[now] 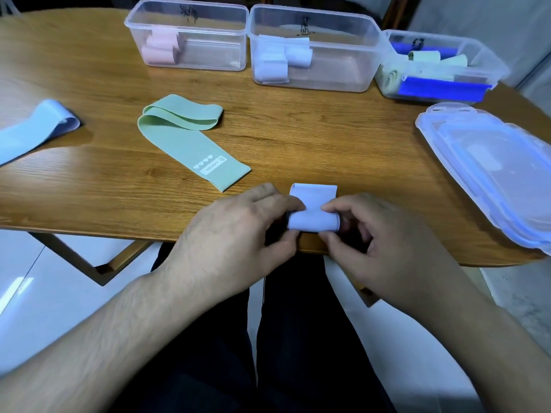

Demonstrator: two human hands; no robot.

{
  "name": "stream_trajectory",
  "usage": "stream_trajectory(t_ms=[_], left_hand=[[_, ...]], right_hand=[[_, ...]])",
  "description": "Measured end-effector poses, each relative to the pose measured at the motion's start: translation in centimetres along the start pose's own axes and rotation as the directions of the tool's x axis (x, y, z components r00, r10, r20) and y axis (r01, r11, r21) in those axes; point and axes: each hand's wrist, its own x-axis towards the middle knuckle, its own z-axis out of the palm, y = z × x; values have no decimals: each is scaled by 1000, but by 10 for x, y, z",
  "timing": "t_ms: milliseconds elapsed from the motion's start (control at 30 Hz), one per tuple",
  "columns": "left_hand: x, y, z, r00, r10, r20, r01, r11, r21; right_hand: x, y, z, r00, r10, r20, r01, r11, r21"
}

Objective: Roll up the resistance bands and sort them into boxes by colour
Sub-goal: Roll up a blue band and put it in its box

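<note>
Head view, looking down over the near edge of a wooden counter (298, 138). Left hand (238, 234) and right hand (378, 236) sit close together right at that edge, each pinching one end of a pale lavender resistance band (313, 217) between thumb and fingers; band mostly rolled, short flat tail running away from the person, roll lying on the counter just inside the rim. Just beyond the left hand, a green resistance band (185, 135) marked HEAVY lies flat and unrolled, far end folded back on itself, near end close to the lavender tail but apart from it. Light blue resistance band (32, 129) at far left, unrolled, running off the frame's left side. Along the far edge, three clear boxes in a row, nearly touching: pink box (187, 13) holding pink rolls at its left end; middle box (313, 22) holding lavender rolls, also bunched left; right box (441, 40) holding pale green rolls and dark blue bands. Stack of clear lids (489, 171) with blue seals along the right edge, overhanging the rim near the corner. Bare wood lies open between the hands and the boxes, and to the right of the hands up to the lids.
</note>
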Motion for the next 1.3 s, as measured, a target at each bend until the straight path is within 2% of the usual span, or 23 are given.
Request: stream_trajectory(t_ms=[200,333,533,867,1000,1167,1300], left_hand=[[1,1,0,999,-40,37,41,999,-15],[1,3,0,998,-56,6,56,996,-67],[4,0,3,1000,-20,-16,20,1000,-20],[16,-1,1,996,-88,11,88,996,-24],[18,-4,2,996,-93,2,93,995,-33],[23,-4,4,995,-98,34,96,994,51],[30,-5,4,996,-77,42,78,996,-36]], right_hand=[[0,1,1,1000,6,1,-6,999,31],[3,1,0,999,27,26,-27,999,24],[10,3,-3,998,48,51,-49,999,21],[17,11,0,995,-54,-83,41,987,-154],[23,13,-2,999,-38,-9,36,987,-157],[32,10,-1,997,2,83,8,993,-117],[38,5,-5,997,35,70,-33,999,-27]])
